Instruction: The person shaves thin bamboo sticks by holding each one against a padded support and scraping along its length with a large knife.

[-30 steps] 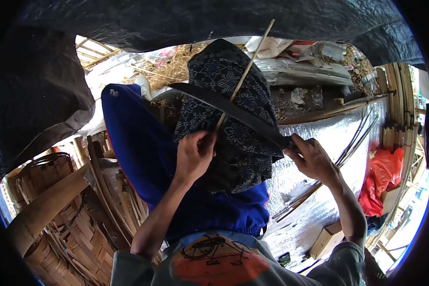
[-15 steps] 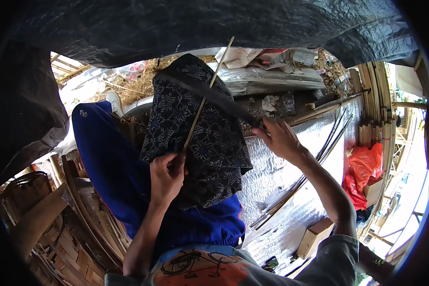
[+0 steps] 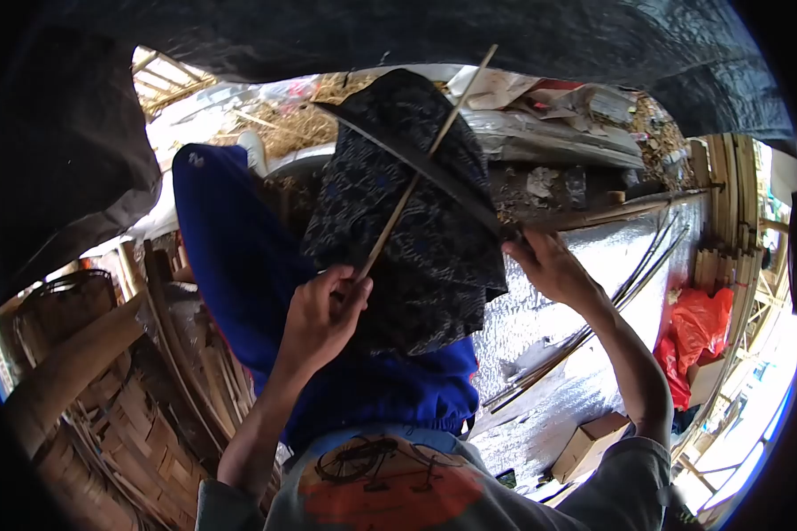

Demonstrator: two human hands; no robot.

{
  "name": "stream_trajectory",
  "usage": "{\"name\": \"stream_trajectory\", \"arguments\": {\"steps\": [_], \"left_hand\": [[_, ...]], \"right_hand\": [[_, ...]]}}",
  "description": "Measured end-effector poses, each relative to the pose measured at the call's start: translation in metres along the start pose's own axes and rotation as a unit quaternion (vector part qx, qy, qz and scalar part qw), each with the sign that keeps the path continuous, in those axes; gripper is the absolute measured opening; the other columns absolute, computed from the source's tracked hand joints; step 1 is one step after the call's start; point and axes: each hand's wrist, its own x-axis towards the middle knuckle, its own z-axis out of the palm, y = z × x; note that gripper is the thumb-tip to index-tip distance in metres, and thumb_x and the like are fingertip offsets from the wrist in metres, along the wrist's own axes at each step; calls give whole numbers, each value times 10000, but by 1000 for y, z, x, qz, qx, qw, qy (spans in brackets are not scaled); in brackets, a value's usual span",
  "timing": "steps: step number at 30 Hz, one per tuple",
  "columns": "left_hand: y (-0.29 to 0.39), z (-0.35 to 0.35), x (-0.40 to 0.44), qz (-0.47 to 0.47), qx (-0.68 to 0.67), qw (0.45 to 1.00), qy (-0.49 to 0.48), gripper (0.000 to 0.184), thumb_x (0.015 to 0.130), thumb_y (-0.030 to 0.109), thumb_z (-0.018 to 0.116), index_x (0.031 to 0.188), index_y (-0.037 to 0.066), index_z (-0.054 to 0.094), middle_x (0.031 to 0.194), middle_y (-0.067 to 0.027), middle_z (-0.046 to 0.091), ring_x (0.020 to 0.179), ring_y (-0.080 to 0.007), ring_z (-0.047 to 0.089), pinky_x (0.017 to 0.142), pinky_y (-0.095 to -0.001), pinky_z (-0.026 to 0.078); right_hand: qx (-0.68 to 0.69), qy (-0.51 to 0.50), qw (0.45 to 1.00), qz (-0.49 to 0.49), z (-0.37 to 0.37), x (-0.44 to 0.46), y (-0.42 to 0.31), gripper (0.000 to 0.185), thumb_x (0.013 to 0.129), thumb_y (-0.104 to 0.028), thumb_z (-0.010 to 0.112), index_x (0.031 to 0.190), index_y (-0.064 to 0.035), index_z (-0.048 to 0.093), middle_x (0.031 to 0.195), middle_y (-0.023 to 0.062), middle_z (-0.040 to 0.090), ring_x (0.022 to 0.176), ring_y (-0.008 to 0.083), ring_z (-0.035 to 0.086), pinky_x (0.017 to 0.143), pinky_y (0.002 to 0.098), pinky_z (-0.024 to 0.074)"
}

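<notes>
My left hand (image 3: 326, 311) is closed on the lower end of a thin pale stick (image 3: 405, 196), which slants up and to the right over my lap. My right hand (image 3: 549, 264) is wrapped round the handle end of a long dark blade (image 3: 434, 172). The blade crosses the stick near its middle, its tip pointing to the upper left. Beneath both, a dark patterned cloth (image 3: 372, 221) covers my raised leg.
Woven strips and bamboo pieces (image 3: 142, 407) lie at the lower left. On the silvery sheet (image 3: 540, 354) to the right are thin dark rods (image 3: 553, 363), a cardboard box (image 3: 588, 445) and a red plastic bag (image 3: 695, 327). Dark sheeting (image 3: 398, 35) hangs above.
The view shifts left and then back right. My left hand sits lower and more to the left than one second ago, with more stick showing between it and the blade.
</notes>
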Motion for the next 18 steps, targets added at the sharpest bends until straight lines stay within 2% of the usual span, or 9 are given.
{"name": "stream_trajectory", "arguments": {"steps": [1, 4, 7, 9, 11, 12, 13, 15, 18], "left_hand": [[-2, -8, -18, 59, 67, 996, 1, 160, 931, 123, 573, 919, -30, 620, 661, -89, 617, 521, -119, 601, 434, -234, 454], [-8, -32, -77, -3, 133, 991, 6, 156, 914, 127, 596, 886, -24, 625, 680, -111, 635, 552, -150, 623, 498, -274, 491], [-18, -44, -109, -36, 151, 987, 33, 163, 902, 120, 610, 830, -24, 634, 649, -105, 628, 536, -137, 600, 498, -278, 460], [-21, -43, -115, -52, 142, 987, 54, 176, 897, 120, 616, 798, -23, 638, 626, -102, 621, 527, -129, 586, 490, -277, 435], [-26, -39, -102, -57, 111, 987, 102, 228, 870, 146, 652, 704, 1, 596, 610, -118, 608, 507, -247, 598, 473, -311, 426], [-27, -40, -94, -53, 109, 987, 107, 228, 870, 146, 652, 704, 1, 596, 610, -118, 608, 507, -247, 598, 473, -311, 426], [-27, -41, -83, -29, 155, 979, 126, 250, 864, 135, 658, 675, 2, 563, 580, -118, 573, 480, -254, 565, 457, -325, 398], [-29, -44, -62, 1, 196, 970, 147, 277, 859, 123, 664, 647, 2, 531, 550, -117, 538, 454, -261, 532, 442, -340, 369], [-38, -49, -38, 118, 225, 946, 201, 327, 809, 139, 723, 613, 20, 490, 512, -110, 478, 415, -282, 467, 422, -362, 325]], "right_hand": [[2, 12, 1000, -12, 4, -3, 4, 386, 943, -363, 553, 1068, 1, 528, 736, 178, 575, 667, 329, 570, 595, 440, 406], [4, 16, 1000, -5, 5, -4, 2, 481, 928, -347, 585, 1225, 12, 468, 727, 154, 585, 706, 313, 595, 636, 452, 443], [150, -129, 970, 138, -12, -4, -10, 597, 875, -300, 677, 1303, 14, 404, 678, 59, 568, 550, 152, 595, 485, 314, 495], [241, -104, 960, 101, -4, -5, 15, 594, 856, -273, 705, 1295, 1, 413, 657, 32, 550, 444, 84, 530, 380, 228, 420], [223, -124, 962, 100, -8, 3, 25, 537, 892, -313, 652, 1286, -25, 429, 701, 71, 564, 566, 161, 596, 497, 319, 486], [21, -67, 995, 75, -10, 2, 24, 503, 941, -392, 548, 1292, -50, 434, 833, 144, 602, 823, 264, 618, 719, 436, 495], [16, -62, 995, 73, -13, 5, 18, 503, 941, -392, 548, 1292, -50, 434, 833, 144, 602, 823, 264, 618, 719, 436, 495], [-82, 43, 991, 101, -20, 12, -2, 553, 960, -475, 452, 1327, -62, 420, 1002, 207, 610, 1050, 350, 537, 901, 493, 410], [-80, 23, 989, 126, -18, 15, 6, 612, 960, -509, 421, 1379, -66, 368, 1102, 229, 601, 1096, 366, 517, 922, 480, 412]]}}
